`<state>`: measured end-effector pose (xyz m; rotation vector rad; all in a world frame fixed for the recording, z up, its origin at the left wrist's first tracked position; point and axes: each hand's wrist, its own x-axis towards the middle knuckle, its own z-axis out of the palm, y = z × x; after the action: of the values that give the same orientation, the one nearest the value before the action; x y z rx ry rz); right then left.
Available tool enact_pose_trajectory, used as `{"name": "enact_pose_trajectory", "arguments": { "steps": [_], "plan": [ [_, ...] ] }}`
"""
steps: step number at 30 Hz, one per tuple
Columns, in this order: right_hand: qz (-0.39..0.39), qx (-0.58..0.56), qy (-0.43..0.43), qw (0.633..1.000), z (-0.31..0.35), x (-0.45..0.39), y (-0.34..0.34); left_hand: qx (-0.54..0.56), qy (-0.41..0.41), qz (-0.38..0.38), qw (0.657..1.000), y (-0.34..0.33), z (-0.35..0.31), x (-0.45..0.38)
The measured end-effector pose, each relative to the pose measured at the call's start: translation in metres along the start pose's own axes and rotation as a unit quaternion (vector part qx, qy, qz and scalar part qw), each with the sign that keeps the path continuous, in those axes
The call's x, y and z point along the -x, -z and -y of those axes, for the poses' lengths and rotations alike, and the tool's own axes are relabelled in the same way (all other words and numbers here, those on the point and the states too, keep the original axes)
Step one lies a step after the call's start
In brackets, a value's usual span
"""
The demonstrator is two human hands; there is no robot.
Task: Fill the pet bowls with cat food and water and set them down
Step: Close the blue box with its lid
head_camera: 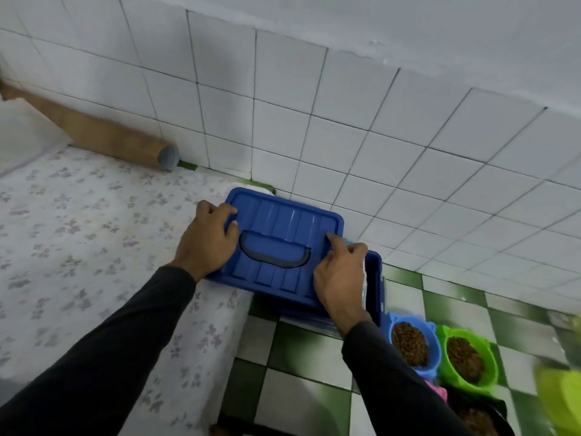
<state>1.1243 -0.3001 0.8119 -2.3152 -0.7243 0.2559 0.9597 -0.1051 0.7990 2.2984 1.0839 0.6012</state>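
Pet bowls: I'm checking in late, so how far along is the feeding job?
Done: the blue bowl and green bowl sit on the floor holding kibble. In hand: the left hand and right hand hold the blue lid over the blue bin. Left: water; no filled water bowl is visible.

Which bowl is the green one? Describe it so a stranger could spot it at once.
Start at the green-and-white checkered floor beside the blue storage box against the tiled wall. Two bowls of brown kibble sit side by side there, right of the right hand. The green bowl is the bright lime one, farther from the box than the blue bowl.
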Motion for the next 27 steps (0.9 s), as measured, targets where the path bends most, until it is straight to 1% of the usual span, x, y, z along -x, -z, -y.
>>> {"name": "enact_pose_trajectory", "arguments": {
  "steps": [3,6,10,14,17,20,24,27],
  "plan": [
    [-0.021,0.016,-0.015,1.0,-0.029,-0.007,0.018,0.008,-0.015,0.009,1.0,-0.026,-0.023,0.002],
    [-0.025,0.068,0.01,0.997,-0.057,-0.014,0.032,0.02,-0.03,0.027,0.999,-0.049,-0.042,0.004],
    [-0.025,0.061,-0.018,0.998,-0.082,-0.019,0.053,0.028,-0.026,0.027,0.999,-0.078,-0.058,0.006],
    [0.004,0.1,-0.031,0.995,-0.109,-0.025,0.055,0.024,-0.005,0.036,0.999,-0.101,-0.067,0.011],
    [0.032,0.11,-0.047,0.992,-0.121,-0.026,0.053,0.013,-0.005,0.04,0.999,-0.112,-0.068,0.015],
    [0.048,0.095,-0.066,0.992,-0.128,-0.026,0.051,0.001,-0.012,0.054,0.998,-0.121,-0.061,0.019],
    [0.062,0.085,-0.068,0.992,-0.14,-0.028,0.042,0.002,0.017,0.083,0.996,-0.127,-0.054,0.023],
    [0.07,0.058,-0.085,0.992,-0.148,-0.03,0.036,0.008,0.036,0.105,0.994,-0.131,-0.055,0.025]
  ]
}}
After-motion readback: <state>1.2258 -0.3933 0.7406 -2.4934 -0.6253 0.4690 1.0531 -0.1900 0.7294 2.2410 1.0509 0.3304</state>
